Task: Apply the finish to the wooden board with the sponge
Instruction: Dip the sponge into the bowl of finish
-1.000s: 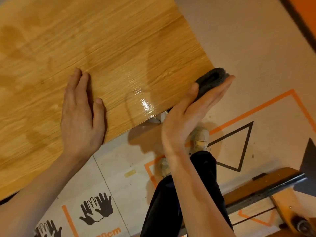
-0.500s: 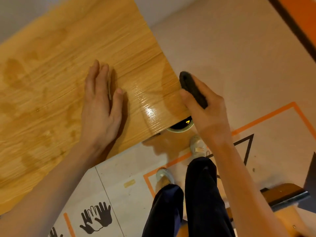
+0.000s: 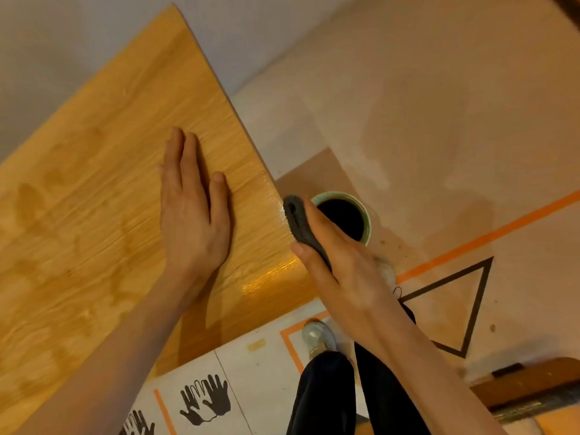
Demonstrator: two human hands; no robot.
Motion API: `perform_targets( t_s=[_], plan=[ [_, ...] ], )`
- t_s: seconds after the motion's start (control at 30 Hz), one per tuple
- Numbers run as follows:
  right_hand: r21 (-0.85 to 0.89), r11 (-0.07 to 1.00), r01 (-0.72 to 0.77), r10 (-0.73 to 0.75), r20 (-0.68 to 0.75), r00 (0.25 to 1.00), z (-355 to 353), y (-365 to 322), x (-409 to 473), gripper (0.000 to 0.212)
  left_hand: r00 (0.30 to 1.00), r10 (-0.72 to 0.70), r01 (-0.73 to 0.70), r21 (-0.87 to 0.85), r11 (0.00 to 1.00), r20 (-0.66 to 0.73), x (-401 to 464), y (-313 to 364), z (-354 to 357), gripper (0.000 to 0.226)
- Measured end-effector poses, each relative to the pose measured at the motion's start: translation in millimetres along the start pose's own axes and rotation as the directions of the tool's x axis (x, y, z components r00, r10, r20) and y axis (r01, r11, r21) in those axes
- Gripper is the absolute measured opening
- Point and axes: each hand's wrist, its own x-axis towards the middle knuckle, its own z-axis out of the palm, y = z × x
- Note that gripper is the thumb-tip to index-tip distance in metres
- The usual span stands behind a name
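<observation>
Listing, as I read it: sponge (image 3: 298, 222), soft, light, likely wet, pinched by right hand (image 3: 342, 265); board (image 3: 103, 196), stiff, slick near corner, under flat, straight-fingered left hand (image 3: 191, 211).

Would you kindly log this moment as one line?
left hand flat on board | right hand grips sponge at board edge | cup below

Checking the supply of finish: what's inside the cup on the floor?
The cup holds a dark liquid. The right hand, gripping the sponge, covers its near side.
</observation>
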Motion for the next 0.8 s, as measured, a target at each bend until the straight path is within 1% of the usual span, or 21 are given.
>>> perform_targets(
  t_s=[0.1, 0.17, 0.23, 0.3, 0.37, 0.4, 0.43, 0.47, 0.5, 0.57, 0.6, 0.63, 0.67, 0.7, 0.77, 0.8],
  plan=[
    [-0.1, 0.994, 0.035, -0.029, 0.061, 0.998, -3, -15, 40, 0.06, 1.0, 0.008, -0.008, -0.005, 1.0, -0.003, -3, 0, 3, 0.057],
    [-0.16, 0.986, 0.042, -0.032, 0.061, 0.998, -4, -30, 71, 0.062, 1.0, 0.017, -0.017, -0.008, 1.0, -0.001, -2, 1, 4, 0.057],
    [-0.202, 0.977, 0.07, -0.061, 0.051, 0.997, 0, -39, 83, 0.063, 1.0, 0.023, -0.023, -0.018, 1.0, -0.003, -2, 1, 4, 0.056],
    [-0.26, 0.962, 0.085, -0.075, 0.048, 0.996, 3, -35, 66, 0.065, 1.0, 0.019, -0.019, -0.017, 1.0, -0.003, 1, 3, 3, 0.055],
    [-0.432, 0.898, 0.08, -0.086, 0.006, 0.996, 6, -19, 24, 0.069, 1.0, 0.006, -0.006, -0.016, 1.0, 0.002, 0, 7, 2, 0.055],
    [-0.486, 0.872, 0.06, -0.066, 0.004, 0.998, 8, -11, 3, 0.064, 1.0, -0.005, 0.006, -0.017, 1.0, 0.006, -1, 8, 2, 0.055],
    [-0.526, 0.849, 0.047, -0.04, 0.025, 0.999, 8, -4, -13, 0.053, 1.0, -0.016, 0.016, -0.019, 1.0, 0.008, -1, 8, 1, 0.056],
    [-0.553, 0.832, 0.045, -0.025, 0.043, 0.999, 7, 2, -21, 0.045, 1.0, -0.022, 0.022, -0.019, 1.0, 0.01, -1, 9, 1, 0.056],
    [-0.549, 0.834, 0.052, -0.032, 0.047, 0.998, 7, 5, -24, 0.05, 1.0, -0.026, 0.026, -0.015, 1.0, 0.01, 0, 9, 1, 0.056],
    [-0.484, 0.871, 0.089, -0.084, 0.031, 0.996, 11, 4, -15, 0.05, 0.999, -0.035, 0.035, -0.01, 0.999, 0.012, 1, 9, 1, 0.056],
    [-0.454, 0.887, 0.089, -0.092, 0.014, 0.996, 11, -2, -2, 0.059, 0.999, -0.039, 0.039, -0.012, 0.999, 0.014, 2, 10, 1, 0.056],
    [-0.459, 0.887, 0.049, -0.066, -0.022, 0.998, 12, -12, 16, 0.068, 0.999, -0.04, 0.041, -0.015, 0.999, 0.016, 2, 10, 1, 0.056],
    [-0.471, 0.882, 0.025, -0.044, -0.029, 0.999, 13, -21, 38, 0.069, 0.999, -0.042, 0.042, -0.017, 0.999, 0.018, 2, 11, 1, 0.056],
    [-0.487, 0.873, 0.033, -0.054, -0.029, 0.998, 14, -30, 59, 0.067, 0.999, -0.045, 0.046, -0.018, 0.999, 0.022, 2, 11, 1, 0.056],
    [-0.434, 0.898, 0.07, -0.105, -0.056, 0.993, 14, -49, 101, 0.07, 0.998, -0.055, 0.056, -0.021, 0.998, 0.025, 3, 11, 1, 0.056],
    [-0.395, 0.915, 0.086, -0.102, -0.021, 0.995, 12, -55, 116, 0.074, 0.998, -0.059, 0.06, -0.021, 0.998, 0.024, 4, 11, 1, 0.056]
  ],
)
